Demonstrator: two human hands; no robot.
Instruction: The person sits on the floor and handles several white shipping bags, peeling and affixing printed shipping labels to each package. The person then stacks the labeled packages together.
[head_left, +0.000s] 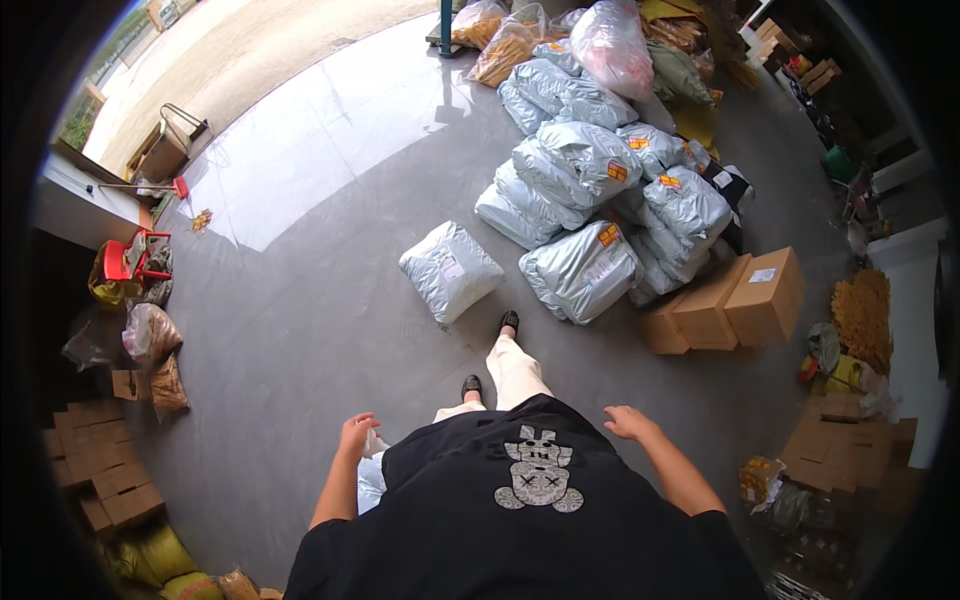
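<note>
At my left side, my left hand grips the gathered top of a light grey plastic mailing bag, which hangs partly hidden behind my black shirt. My right hand swings free at my right side, loosely spread and holding nothing. On the floor before my feet lies a single plump silver-grey parcel with a white label. Right of it, a larger labelled parcel leans at the near edge of a heap of similar parcels.
Brown cardboard boxes stand beside the heap. Clear plastic sacks sit at the back. A red plastic stool and flattened cartons line the left. More cartons stand right. A broom lies near the doorway.
</note>
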